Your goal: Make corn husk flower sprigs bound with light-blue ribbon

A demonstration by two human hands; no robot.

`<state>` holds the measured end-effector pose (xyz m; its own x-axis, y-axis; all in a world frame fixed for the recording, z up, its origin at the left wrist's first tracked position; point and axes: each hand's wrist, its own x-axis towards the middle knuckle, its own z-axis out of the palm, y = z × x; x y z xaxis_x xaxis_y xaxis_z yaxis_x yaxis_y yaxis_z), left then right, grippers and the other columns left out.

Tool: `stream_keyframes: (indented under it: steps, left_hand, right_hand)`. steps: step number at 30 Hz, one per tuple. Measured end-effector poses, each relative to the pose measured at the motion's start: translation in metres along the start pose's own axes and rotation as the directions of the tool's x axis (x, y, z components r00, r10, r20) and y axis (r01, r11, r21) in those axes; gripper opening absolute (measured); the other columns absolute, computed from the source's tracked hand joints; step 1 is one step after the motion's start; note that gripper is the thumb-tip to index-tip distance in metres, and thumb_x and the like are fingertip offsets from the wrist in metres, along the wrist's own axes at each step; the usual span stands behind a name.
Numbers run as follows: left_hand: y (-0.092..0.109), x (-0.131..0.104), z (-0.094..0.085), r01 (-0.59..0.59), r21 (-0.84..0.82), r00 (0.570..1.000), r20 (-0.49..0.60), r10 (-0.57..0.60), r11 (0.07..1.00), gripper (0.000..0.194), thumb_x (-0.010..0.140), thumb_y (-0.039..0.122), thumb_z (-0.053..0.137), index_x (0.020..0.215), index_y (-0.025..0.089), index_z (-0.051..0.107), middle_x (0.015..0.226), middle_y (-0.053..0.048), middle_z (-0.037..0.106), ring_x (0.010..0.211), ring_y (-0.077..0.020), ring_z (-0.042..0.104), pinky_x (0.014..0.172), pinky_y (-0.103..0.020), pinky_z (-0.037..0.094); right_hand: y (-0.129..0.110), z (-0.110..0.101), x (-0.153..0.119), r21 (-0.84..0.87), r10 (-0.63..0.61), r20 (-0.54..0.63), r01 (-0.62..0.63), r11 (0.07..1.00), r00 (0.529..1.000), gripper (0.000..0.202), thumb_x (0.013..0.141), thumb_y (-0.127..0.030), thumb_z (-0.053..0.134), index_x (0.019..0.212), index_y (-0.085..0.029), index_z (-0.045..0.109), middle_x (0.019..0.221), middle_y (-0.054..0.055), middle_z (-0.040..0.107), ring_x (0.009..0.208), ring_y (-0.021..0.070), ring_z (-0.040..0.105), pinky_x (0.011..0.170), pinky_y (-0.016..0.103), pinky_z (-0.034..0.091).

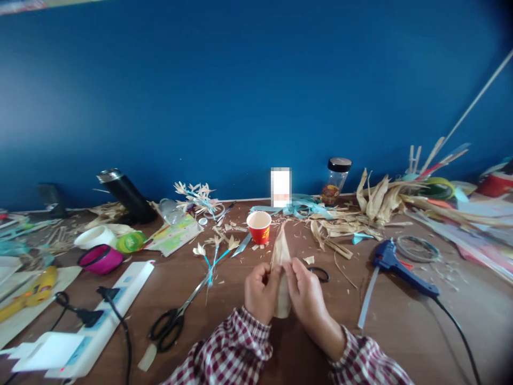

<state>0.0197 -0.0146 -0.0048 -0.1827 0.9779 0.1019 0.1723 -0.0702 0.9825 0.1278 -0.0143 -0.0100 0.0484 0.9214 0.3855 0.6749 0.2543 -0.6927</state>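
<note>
A pale, dry corn husk [282, 243] stands lengthwise between my two hands, its narrow tip pointing away from me. My left hand [260, 291] pinches its left edge between thumb and fingers. On the other edge, my right hand [306, 291] is closed with fingertips pressed to the husk. Just beyond them stands a red paper cup [259, 227]. The black loop of a handle [320, 274] shows beside my right hand; the rest of that tool is hidden. Scissors with black handles [168, 329] lie to the left, their blades reaching toward small husk flowers on blue stems [216, 256].
A blue hot glue gun [401, 267] with a trailing cord lies at right. Piled husks [379, 206] and a lidded jar [336, 182] stand behind. On the left are a white power strip [108, 315], a magenta bowl-like item [100, 259] and a leaning black flask [128, 198].
</note>
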Motion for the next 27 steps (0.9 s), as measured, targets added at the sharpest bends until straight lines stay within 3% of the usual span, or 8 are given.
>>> stream_keyframes:
  steps: [5, 9, 12, 15, 19, 22, 24, 27]
  left_hand:
    - [-0.001, 0.001, -0.001, -0.036, -0.006, 0.999, -0.024, 0.036, 0.999, 0.031, 0.085, 0.035, 0.050, 0.063, 0.016, 0.061, 0.057, 0.000, 0.056, 0.056, -0.0130, 0.049, 0.053, -0.022, 0.036]
    - [-0.001, 0.004, -0.005, -0.031, -0.051, 0.997, -0.079, 0.027, 0.998, 0.025, 0.086, 0.032, 0.049, 0.077, 0.016, 0.066, 0.069, -0.004, 0.064, 0.065, -0.0157, 0.055, 0.060, -0.023, 0.040]
    - [-0.007, 0.007, -0.009, -0.022, -0.088, 0.998, -0.054, 0.017, 0.996, 0.017, 0.080, 0.032, 0.058, 0.084, 0.017, 0.063, 0.059, 0.000, 0.057, 0.054, -0.0126, 0.049, 0.053, -0.022, 0.036]
    - [-0.012, 0.007, -0.011, -0.065, -0.052, 0.998, 0.009, 0.066, 0.997, 0.020, 0.078, 0.036, 0.061, 0.073, 0.017, 0.058, 0.050, 0.005, 0.043, 0.046, -0.0092, 0.038, 0.045, -0.020, 0.028]
    - [-0.011, 0.005, -0.013, -0.141, -0.034, 0.990, -0.031, 0.140, 0.989, 0.026, 0.085, 0.035, 0.050, 0.066, 0.017, 0.053, 0.058, 0.002, 0.049, 0.054, -0.0109, 0.044, 0.051, -0.022, 0.034]
    - [-0.009, 0.011, -0.018, -0.100, -0.039, 0.987, -0.130, 0.094, 0.994, 0.025, 0.085, 0.033, 0.048, 0.069, 0.017, 0.057, 0.062, -0.001, 0.056, 0.059, -0.0135, 0.049, 0.056, -0.024, 0.038]
    - [-0.009, 0.021, -0.024, -0.027, -0.081, 0.970, -0.243, 0.006, 0.996, 0.027, 0.085, 0.035, 0.047, 0.067, 0.017, 0.057, 0.061, -0.002, 0.057, 0.058, -0.0145, 0.050, 0.055, -0.025, 0.038]
    - [-0.015, 0.036, -0.032, 0.042, -0.148, 0.932, -0.350, -0.093, 0.988, 0.029, 0.084, 0.038, 0.049, 0.065, 0.018, 0.057, 0.057, -0.002, 0.055, 0.054, -0.0149, 0.049, 0.052, -0.026, 0.038]
  right_hand:
    - [-0.002, 0.002, 0.002, -0.014, 0.010, -0.067, -0.011, 1.000, 0.998, 0.034, 0.093, -0.038, 0.030, 0.065, -0.022, 0.040, 0.054, 0.001, 0.051, 0.048, 0.0145, 0.047, 0.049, 0.025, 0.032]
    - [-0.004, 0.003, 0.000, 0.011, 0.039, -0.050, -0.039, 0.999, 0.998, 0.027, 0.092, -0.038, 0.032, 0.076, -0.021, 0.046, 0.063, 0.005, 0.059, 0.053, 0.0172, 0.054, 0.051, 0.026, 0.037]
    - [-0.005, 0.004, -0.002, 0.005, 0.068, -0.021, -0.068, 0.998, 0.997, 0.023, 0.091, -0.037, 0.033, 0.084, -0.020, 0.047, 0.067, 0.007, 0.062, 0.054, 0.0196, 0.058, 0.050, 0.027, 0.037]
    - [-0.007, 0.005, -0.003, -0.002, 0.059, 0.000, -0.059, 0.998, 0.998, 0.025, 0.091, -0.039, 0.033, 0.081, -0.020, 0.046, 0.063, 0.005, 0.060, 0.051, 0.0192, 0.056, 0.050, 0.028, 0.037]
    - [-0.011, 0.003, -0.002, 0.056, 0.058, -0.032, -0.056, 0.997, 0.998, 0.029, 0.091, -0.040, 0.034, 0.071, -0.022, 0.043, 0.059, 0.002, 0.055, 0.050, 0.0163, 0.052, 0.050, 0.027, 0.038]
    - [-0.015, -0.008, 0.001, 0.170, 0.153, -0.037, -0.145, 0.975, 0.987, 0.031, 0.092, -0.041, 0.034, 0.070, -0.022, 0.045, 0.048, -0.004, 0.045, 0.042, 0.0135, 0.045, 0.044, 0.025, 0.036]
    - [-0.020, -0.016, 0.008, 0.279, 0.214, 0.001, -0.206, 0.938, 0.977, 0.031, 0.093, -0.043, 0.034, 0.080, -0.020, 0.050, 0.046, -0.006, 0.041, 0.040, 0.0121, 0.042, 0.041, 0.023, 0.035]
    - [-0.031, -0.017, 0.030, 0.391, 0.185, 0.072, -0.198, 0.899, 0.980, 0.031, 0.087, -0.046, 0.046, 0.101, -0.019, 0.050, 0.063, -0.002, 0.055, 0.052, 0.0138, 0.053, 0.044, 0.023, 0.041]
